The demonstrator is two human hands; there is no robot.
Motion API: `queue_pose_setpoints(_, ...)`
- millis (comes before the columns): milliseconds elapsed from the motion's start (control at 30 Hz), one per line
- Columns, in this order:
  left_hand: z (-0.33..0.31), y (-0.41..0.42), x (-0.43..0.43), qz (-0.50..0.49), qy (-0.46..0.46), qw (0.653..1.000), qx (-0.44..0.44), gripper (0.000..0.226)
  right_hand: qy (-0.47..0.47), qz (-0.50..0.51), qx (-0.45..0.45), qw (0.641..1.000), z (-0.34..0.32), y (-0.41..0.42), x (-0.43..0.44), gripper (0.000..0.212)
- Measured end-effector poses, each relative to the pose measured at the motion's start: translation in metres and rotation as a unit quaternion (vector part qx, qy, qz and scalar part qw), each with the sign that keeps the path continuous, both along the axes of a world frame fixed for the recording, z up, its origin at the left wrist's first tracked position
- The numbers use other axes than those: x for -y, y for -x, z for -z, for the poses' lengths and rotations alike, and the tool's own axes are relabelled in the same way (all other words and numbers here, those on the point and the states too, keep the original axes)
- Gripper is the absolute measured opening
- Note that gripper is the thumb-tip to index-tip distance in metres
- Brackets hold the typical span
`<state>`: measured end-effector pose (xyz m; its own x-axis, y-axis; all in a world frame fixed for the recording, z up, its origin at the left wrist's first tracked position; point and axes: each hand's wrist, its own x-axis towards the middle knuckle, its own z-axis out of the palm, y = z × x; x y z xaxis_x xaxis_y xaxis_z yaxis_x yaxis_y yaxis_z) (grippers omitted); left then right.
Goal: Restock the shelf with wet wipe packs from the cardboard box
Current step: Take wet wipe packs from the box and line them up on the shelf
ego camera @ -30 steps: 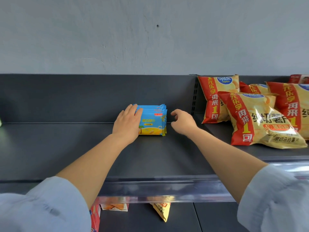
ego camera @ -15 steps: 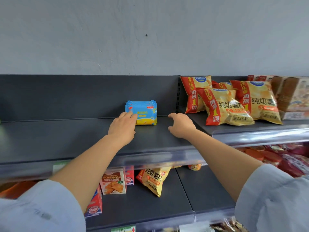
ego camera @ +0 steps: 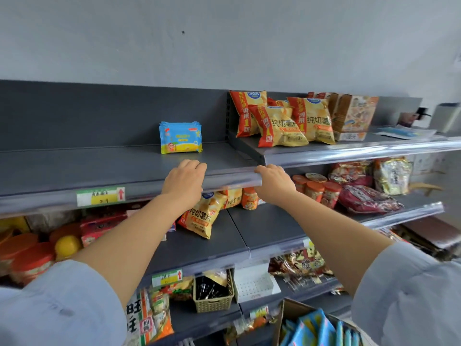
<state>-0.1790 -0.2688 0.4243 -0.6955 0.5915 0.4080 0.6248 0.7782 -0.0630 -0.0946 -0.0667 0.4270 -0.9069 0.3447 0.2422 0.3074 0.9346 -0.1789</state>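
Both hands have pulled back from the stack of wipe packs (ego camera: 180,137): a second ago the left hand (ego camera: 184,182) lay flat against the stack's side and the right hand (ego camera: 274,183) hovered just beside it, and now both are at the clear price rail (ego camera: 229,179) on the shelf (ego camera: 87,166) front. Neither hand holds anything. The fingers of each are loosely curled, the left just above the rail and the right with its fingertips over the rail's top edge; whether they touch it I cannot tell. The view has also dropped, so the cardboard box (ego camera: 283,313) now shows well below the rail and to the right, with more blue packs (ego camera: 321,328) standing on edge inside. I take this to mean one batch is placed and the hands are heading down for the next; the job looks barely begun, with most of the board behind the rail bare. The placed stack sits well behind the rail, at the back of the board, against or very near the back panel. It is several thin soft packs set upright, one behind another, fronts facing out: blue above, yellow below, with a small cartoon face at the lower left. It stands square and does not lean. Chip bags (ego camera: 279,126) lie behind the rail's right-hand run, apart from the stack.
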Motion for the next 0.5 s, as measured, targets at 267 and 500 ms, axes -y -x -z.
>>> queue_pose_setpoints(267,0.054,-0.063,-0.055,0.035,0.02,0.997,0.065,0.046,0.028,0.041,0.059,0.997,0.052,-0.086,-0.048,0.053)
queue_pose_setpoints(500,0.116,-0.129,-0.111,0.059,0.059,0.987,0.135,0.05,0.054,0.046,0.13,0.989,0.113,-0.151,-0.092,0.056)
